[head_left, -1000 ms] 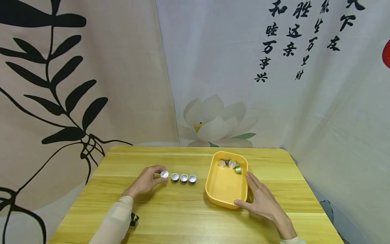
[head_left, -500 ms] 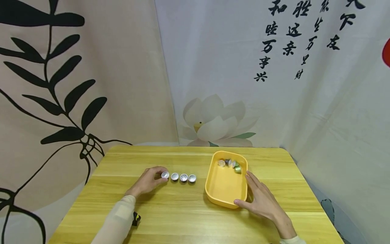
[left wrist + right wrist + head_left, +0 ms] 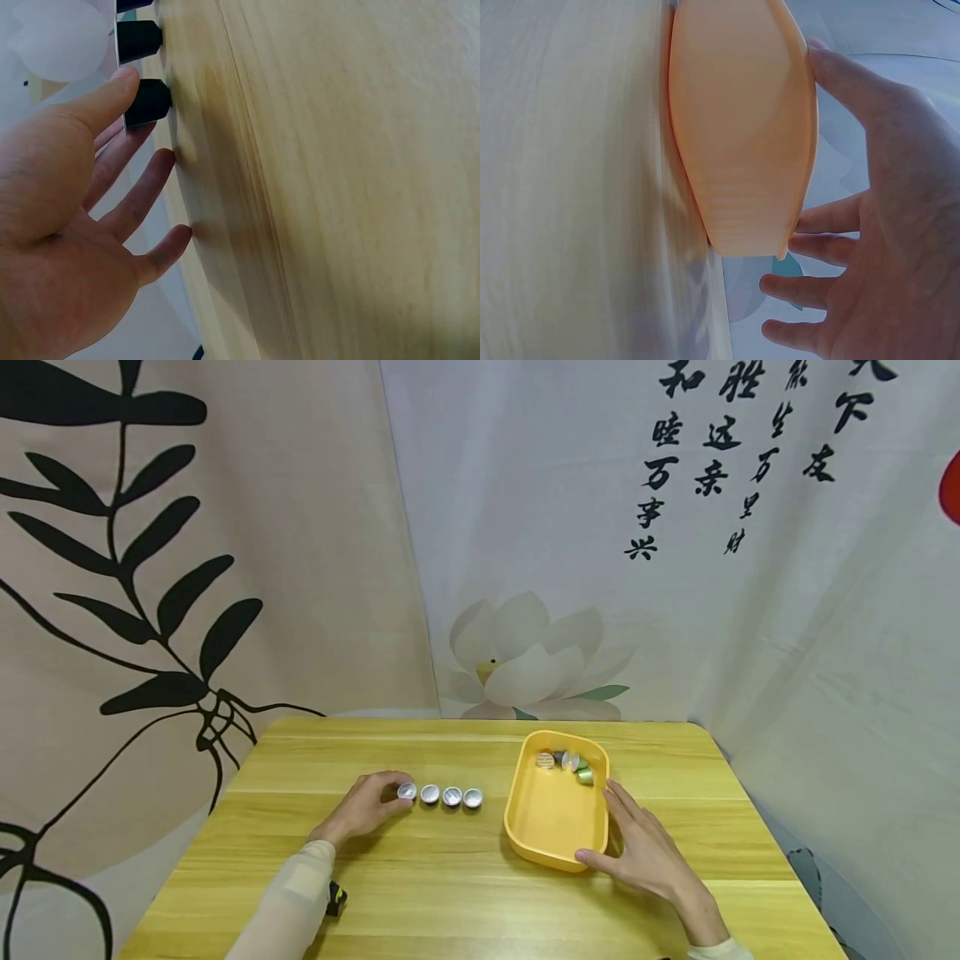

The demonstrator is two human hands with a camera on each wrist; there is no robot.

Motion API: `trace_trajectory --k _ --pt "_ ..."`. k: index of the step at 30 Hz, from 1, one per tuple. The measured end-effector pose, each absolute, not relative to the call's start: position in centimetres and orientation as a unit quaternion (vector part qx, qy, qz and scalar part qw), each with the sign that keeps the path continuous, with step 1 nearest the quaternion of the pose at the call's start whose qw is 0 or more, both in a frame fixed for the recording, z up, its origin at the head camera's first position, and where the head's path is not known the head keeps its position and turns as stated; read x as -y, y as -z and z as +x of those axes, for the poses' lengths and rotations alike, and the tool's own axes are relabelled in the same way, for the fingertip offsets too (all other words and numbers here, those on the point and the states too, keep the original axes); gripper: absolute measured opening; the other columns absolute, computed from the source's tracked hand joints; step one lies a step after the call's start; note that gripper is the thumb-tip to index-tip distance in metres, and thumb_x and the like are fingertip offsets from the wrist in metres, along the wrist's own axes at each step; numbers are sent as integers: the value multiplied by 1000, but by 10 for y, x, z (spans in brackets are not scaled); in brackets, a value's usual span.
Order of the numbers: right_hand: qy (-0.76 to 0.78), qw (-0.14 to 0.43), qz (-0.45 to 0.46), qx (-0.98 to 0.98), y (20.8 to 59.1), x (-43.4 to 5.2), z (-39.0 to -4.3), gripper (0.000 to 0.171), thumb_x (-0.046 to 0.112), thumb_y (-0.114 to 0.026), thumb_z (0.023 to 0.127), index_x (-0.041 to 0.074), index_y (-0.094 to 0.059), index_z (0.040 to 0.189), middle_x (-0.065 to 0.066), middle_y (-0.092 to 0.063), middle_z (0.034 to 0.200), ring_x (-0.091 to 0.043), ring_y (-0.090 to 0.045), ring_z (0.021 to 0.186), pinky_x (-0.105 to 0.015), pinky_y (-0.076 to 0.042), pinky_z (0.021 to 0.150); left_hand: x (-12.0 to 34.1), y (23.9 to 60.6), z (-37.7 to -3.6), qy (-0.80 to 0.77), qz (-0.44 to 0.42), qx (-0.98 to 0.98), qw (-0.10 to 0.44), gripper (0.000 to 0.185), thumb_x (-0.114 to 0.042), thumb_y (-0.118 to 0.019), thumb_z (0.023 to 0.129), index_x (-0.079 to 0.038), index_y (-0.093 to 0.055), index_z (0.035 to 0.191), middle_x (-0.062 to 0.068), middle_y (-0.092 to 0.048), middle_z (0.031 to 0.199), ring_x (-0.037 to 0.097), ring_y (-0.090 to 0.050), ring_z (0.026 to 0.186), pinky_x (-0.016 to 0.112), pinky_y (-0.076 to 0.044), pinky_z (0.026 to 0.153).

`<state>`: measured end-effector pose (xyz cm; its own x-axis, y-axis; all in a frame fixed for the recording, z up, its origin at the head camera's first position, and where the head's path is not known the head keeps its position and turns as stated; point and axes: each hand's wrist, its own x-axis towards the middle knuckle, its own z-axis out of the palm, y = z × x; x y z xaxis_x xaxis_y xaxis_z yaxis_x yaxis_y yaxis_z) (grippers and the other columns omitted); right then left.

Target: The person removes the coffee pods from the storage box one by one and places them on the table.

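Observation:
My left hand (image 3: 362,807) pinches a coffee capsule (image 3: 407,791) between thumb and fingers at the left end of a row. In the left wrist view this capsule (image 3: 148,103) is dark-bodied, its narrow end down on the table and its foil lid up. Three more capsules (image 3: 452,797) stand foil-up to its right, evenly spaced. My right hand (image 3: 647,852) touches the yellow tray (image 3: 558,827), thumb at the near rim and fingertips along the right side, fingers fairly straight. Several capsules (image 3: 585,776), some green, lie on their sides or otherwise at the tray's far end.
The wooden table (image 3: 420,902) carries the row and the tray, with bare wood between them. Behind its far edge hangs a printed cloth (image 3: 525,527) with a plant, a lotus and characters. A black strap device (image 3: 335,900) sits at my left wrist.
My left hand has shifted slightly right and down with the capsule, which now stands closer to its neighbour in the row. My right hand and the tray stay in place.

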<state>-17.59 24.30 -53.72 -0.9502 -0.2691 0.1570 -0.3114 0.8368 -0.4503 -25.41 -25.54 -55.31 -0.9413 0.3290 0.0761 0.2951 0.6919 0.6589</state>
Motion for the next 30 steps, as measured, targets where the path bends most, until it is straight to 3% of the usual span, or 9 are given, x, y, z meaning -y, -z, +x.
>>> trace_trajectory --k 11,22,30 --pt "-242 45 154 957 537 -243 -176 120 72 -82 93 -3 -36 174 -25 -33 184 -53 -45 163 -80 -39 128 257 556 -256 -351 173 -920 21 26 -14 -81 106 -11 -78 131 4 -82 128 26 -75 125 56 -60 113" --pt "-244 44 152 957 538 -243 -176 120 73 -82 93 -3 -36 174 -25 -33 184 -53 -45 163 -80 -39 128 256 553 -254 -359 176 -916 22 34 -14 -82 105 -5 -76 137 11 -82 131 35 -75 128 64 -57 117" --pt "-245 43 152 957 538 -244 -176 121 74 -81 93 -2 -36 174 -24 -32 184 -53 -45 163 -80 -39 128 256 556 -252 -361 159 -918 27 50 -19 -84 104 -3 -69 148 14 -78 141 39 -71 137 66 -53 122"
